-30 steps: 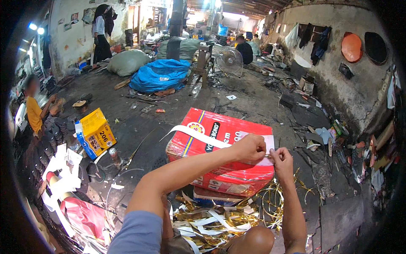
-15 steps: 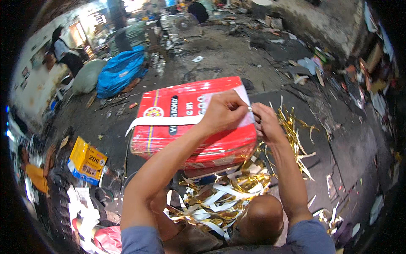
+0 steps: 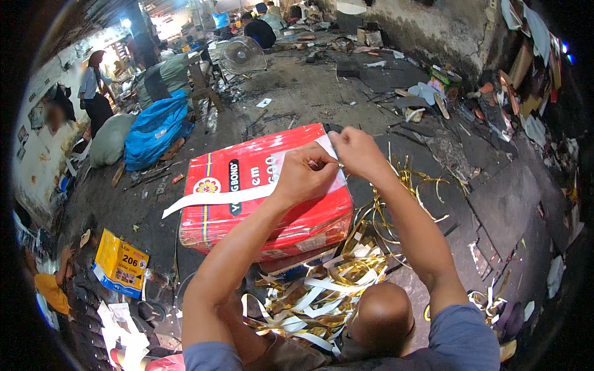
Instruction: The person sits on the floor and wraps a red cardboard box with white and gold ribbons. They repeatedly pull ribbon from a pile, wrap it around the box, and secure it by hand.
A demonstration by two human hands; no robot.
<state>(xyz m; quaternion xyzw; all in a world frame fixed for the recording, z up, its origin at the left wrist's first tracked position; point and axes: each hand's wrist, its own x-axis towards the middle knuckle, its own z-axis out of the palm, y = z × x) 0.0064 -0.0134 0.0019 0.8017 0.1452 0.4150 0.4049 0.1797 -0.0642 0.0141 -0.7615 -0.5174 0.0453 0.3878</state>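
Observation:
A red carton (image 3: pixel 266 229) wrapped in clear film lies in front of me, its top serving as a work surface. Across it runs a long white strip (image 3: pixel 213 196), its free end hanging past the carton's left edge. My left hand (image 3: pixel 304 174) pinches this strip over the right part of the carton. Just beyond it, at the carton's far right corner, my right hand (image 3: pixel 357 151) is closed with fingertips at a bright white piece that looks like the strip's other end. My fingers hide part of it.
Gold and white strips (image 3: pixel 315 303) lie heaped between my knees and the carton; more gold strips (image 3: pixel 405 182) curl at its right. A yellow packet (image 3: pixel 120 263) lies left. Beyond are a blue sack (image 3: pixel 158 133), a fan (image 3: pixel 243 55), scraps and several people.
Both hands have shifted left in view along with the carton as the view turned. My right hand has risen from the carton's right side to above its far corner.

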